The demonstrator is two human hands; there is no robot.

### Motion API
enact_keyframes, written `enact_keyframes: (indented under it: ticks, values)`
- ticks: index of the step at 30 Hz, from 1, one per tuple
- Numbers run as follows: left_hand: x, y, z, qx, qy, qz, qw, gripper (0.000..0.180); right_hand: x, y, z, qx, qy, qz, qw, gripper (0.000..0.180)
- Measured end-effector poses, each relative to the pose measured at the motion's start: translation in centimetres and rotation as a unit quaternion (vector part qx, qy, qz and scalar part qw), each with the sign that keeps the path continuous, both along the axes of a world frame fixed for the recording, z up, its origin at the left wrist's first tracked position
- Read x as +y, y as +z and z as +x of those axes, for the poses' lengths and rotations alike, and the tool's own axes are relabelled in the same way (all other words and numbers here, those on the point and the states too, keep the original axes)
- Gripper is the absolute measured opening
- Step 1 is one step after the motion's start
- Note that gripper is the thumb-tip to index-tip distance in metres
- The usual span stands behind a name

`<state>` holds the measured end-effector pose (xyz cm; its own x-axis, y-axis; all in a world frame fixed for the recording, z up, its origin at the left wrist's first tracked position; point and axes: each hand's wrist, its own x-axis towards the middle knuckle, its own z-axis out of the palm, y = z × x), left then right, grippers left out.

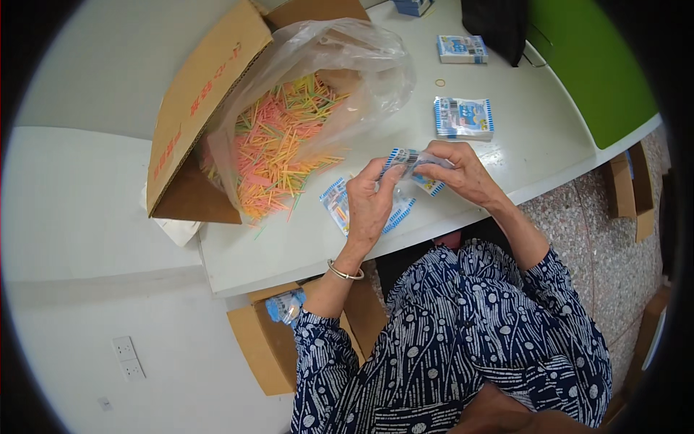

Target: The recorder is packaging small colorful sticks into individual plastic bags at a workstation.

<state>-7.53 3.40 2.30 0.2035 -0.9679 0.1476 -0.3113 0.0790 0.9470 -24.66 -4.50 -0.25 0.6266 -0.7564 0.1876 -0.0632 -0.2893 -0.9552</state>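
Observation:
Between both hands is a small clear plastic packet (pixel 406 160) with blue and white print, held over the table near its front edge. My left hand (pixel 370 206) pinches its left side with thumb and fingers. My right hand (pixel 466 173) is closed on its right side. Under and beside the hands more such packets lie on the table; one packet (pixel 335 205) just left of my left hand shows coloured sticks through its film. To the left, a cardboard box (pixel 210 108) lies tipped with a clear plastic bag (pixel 361 54) spilling thin pink, yellow and green sticks (pixel 282 145).
A stack of flat packets (pixel 464 118) lies right of my hands, with another stack (pixel 463 49) farther back and a rubber band (pixel 440 82) between. Below the table's front edge, an open carton (pixel 264 347) holds blue and clear packets (pixel 286 307). A black bag (pixel 495 29) is at the back.

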Motion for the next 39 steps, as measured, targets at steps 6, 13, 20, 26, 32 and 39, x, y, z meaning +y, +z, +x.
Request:
enact_keyframes:
  ticks: [6,13,20,26,32,39]
  values:
    - [1.6,-1.3,1.4,-0.049,0.023,0.05,0.997,0.014,1.3,-0.3,1.2,-0.036,-0.003,0.069,0.997,0.021]
    - [1.2,-1.9,5.1,-0.072,0.002,0.034,0.997,0.017,-0.2,0.2,2.3,0.014,0.055,-0.007,0.998,0.025]
    - [0.2,-2.3,13.9,-0.548,-0.079,-0.046,0.831,0.037,-3.8,0.8,6.2,-0.009,0.058,-0.018,0.998,0.028]
    - [-0.4,-2.7,16.5,-0.656,-0.136,-0.031,0.742,0.051,-6.8,0.9,10.2,-0.039,0.064,-0.017,0.997,0.028]
    - [-1.5,-2.1,17.1,-0.717,-0.158,-0.035,0.678,0.05,-9.0,1.3,12.6,-0.077,0.034,-0.052,0.995,0.028]
    - [-2.7,-2.5,17.3,-0.761,-0.152,-0.04,0.629,0.051,-9.7,1.1,12.9,-0.077,0.012,-0.066,0.995,0.028]
